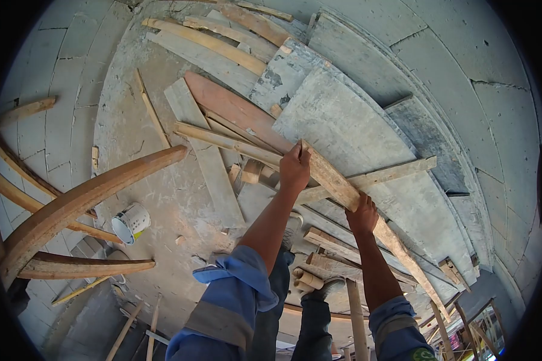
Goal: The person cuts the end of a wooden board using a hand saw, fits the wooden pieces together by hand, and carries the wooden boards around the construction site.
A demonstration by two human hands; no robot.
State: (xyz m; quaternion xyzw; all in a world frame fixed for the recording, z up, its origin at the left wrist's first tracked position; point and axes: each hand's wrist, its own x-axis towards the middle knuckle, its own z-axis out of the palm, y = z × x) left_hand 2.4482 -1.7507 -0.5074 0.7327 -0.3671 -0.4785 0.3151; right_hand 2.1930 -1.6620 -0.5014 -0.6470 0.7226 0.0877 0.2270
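A long, rough wooden plank (331, 178) slants across the middle of the view, from upper left to lower right. My left hand (295, 166) is closed around its upper end. Farther down its length, my right hand (361, 215) grips the same plank, fingers over the edge. Beneath it, a shorter board (397, 171) crosses at an angle. A narrow batten (229, 142) runs up to my left hand, beside a reddish board (235, 111). The palm side of both hands is hidden.
Large grey panels (355, 120) lean against the block wall (451, 60). Thick curved timbers (90, 192) jut in from the left, near a white bucket (131, 223). Loose boards (337, 248) and offcuts lie around my feet. Upright poles (355, 313) stand below.
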